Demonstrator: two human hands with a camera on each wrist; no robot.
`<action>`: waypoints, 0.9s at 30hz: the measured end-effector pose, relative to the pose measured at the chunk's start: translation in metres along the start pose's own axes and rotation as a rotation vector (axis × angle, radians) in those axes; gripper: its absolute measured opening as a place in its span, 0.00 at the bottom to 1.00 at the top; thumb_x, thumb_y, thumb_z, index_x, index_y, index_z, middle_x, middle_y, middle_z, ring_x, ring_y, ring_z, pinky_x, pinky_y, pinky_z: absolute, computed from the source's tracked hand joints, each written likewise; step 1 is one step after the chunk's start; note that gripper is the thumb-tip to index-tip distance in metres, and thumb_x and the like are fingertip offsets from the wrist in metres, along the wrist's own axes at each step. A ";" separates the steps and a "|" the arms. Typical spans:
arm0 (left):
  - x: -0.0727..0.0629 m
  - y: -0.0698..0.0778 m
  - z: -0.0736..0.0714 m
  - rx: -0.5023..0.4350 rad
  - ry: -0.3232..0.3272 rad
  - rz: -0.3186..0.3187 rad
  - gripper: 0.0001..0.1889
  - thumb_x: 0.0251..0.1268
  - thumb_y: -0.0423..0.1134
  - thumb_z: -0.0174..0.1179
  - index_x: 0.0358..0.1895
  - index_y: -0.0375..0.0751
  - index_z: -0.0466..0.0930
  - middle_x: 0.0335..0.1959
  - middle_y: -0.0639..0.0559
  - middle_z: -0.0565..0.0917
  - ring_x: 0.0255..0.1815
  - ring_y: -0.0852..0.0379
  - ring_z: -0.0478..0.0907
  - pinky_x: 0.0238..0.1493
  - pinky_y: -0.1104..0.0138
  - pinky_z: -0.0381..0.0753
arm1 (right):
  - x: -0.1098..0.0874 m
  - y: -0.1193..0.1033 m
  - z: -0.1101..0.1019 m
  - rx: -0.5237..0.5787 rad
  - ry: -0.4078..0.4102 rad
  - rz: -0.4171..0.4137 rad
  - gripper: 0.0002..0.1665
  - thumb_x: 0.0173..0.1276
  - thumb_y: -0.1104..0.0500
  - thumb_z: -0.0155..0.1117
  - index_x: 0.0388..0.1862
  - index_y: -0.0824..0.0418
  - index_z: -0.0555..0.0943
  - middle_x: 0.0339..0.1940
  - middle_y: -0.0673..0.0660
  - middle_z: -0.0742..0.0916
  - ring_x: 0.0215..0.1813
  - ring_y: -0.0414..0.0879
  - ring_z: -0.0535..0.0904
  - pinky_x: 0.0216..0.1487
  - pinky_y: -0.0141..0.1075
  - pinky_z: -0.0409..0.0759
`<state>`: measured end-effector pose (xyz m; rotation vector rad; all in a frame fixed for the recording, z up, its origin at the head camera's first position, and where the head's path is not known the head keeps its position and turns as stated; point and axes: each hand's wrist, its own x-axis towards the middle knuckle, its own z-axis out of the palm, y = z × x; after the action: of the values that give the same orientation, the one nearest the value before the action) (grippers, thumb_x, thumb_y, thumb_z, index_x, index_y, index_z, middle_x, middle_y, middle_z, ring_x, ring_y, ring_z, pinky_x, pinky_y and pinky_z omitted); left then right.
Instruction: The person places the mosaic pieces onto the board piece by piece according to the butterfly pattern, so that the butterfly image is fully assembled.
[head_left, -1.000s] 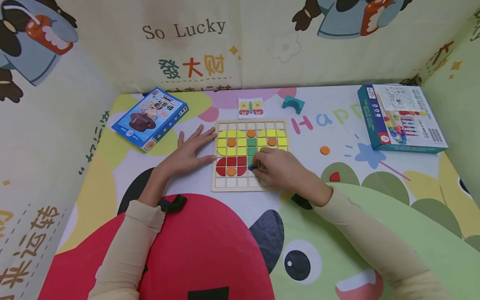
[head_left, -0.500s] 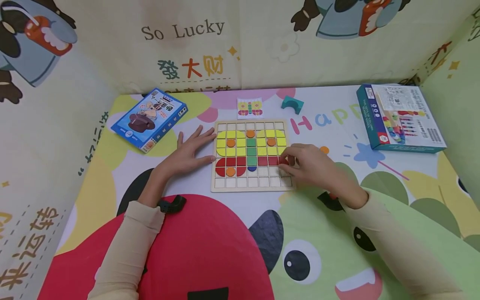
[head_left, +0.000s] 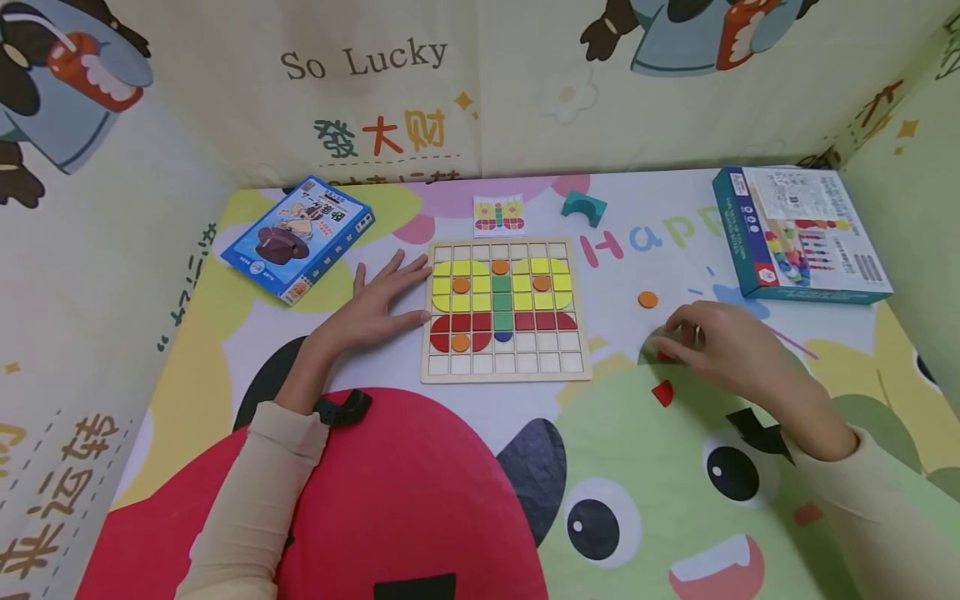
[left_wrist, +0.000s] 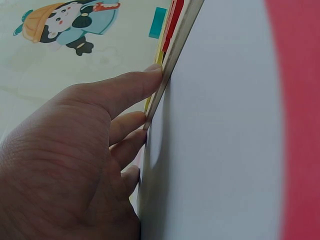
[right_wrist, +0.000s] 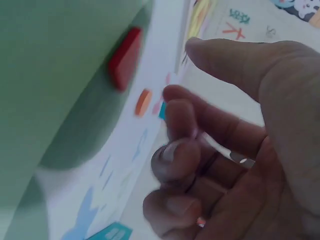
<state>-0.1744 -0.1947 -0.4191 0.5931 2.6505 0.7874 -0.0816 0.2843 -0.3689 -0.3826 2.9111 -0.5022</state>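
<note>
My left hand [head_left: 375, 310] lies with fingers spread against the left edge of a wooden grid board [head_left: 507, 377]. In the left wrist view its thumb and fingertips touch the board's edge. Yellow tiles [head_left: 481, 303], green tiles [head_left: 502, 302], red tiles [head_left: 536, 321], orange discs and a blue half-round tile [head_left: 503, 337] lie on the grid. My right hand [head_left: 723, 346] hovers right of the board, over a partly covered red corner tile [head_left: 663, 357]. Another red corner tile [head_left: 662, 393] lies nearer. The right wrist view shows the thumb apart from bent fingers, nothing pinched.
A loose orange disc [head_left: 648, 299] lies right of the board. Behind the board are a pattern card [head_left: 499, 217] and a teal arch-shaped piece [head_left: 583, 208]. A blue box [head_left: 300, 237] stands at left, a teal-and-white box [head_left: 806, 237] at right.
My right hand has left the board and moved right to the loose red tiles. More red tiles now show in the board's right half, the last with a rounded corner. My left hand stays put.
</note>
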 end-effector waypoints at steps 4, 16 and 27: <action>0.000 0.000 0.000 0.001 0.001 0.000 0.45 0.70 0.59 0.66 0.86 0.61 0.56 0.90 0.58 0.52 0.93 0.48 0.31 0.82 0.33 0.14 | -0.007 0.008 0.002 -0.039 -0.023 0.060 0.20 0.66 0.43 0.78 0.41 0.59 0.90 0.28 0.49 0.88 0.33 0.44 0.78 0.30 0.33 0.74; 0.001 0.000 0.000 -0.004 -0.002 0.003 0.44 0.70 0.59 0.66 0.86 0.61 0.56 0.90 0.59 0.52 0.93 0.49 0.31 0.82 0.33 0.14 | -0.008 0.007 0.013 -0.014 -0.080 0.106 0.21 0.63 0.45 0.81 0.42 0.61 0.89 0.27 0.51 0.85 0.34 0.47 0.77 0.31 0.34 0.74; 0.000 0.001 -0.001 -0.002 -0.006 -0.011 0.45 0.70 0.59 0.66 0.86 0.61 0.56 0.90 0.58 0.52 0.93 0.48 0.30 0.82 0.33 0.14 | 0.001 -0.015 0.013 -0.020 -0.012 -0.033 0.16 0.64 0.52 0.80 0.44 0.60 0.91 0.29 0.51 0.85 0.32 0.44 0.75 0.32 0.33 0.73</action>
<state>-0.1743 -0.1939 -0.4177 0.5783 2.6448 0.7839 -0.0769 0.2667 -0.3763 -0.4362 2.9046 -0.4740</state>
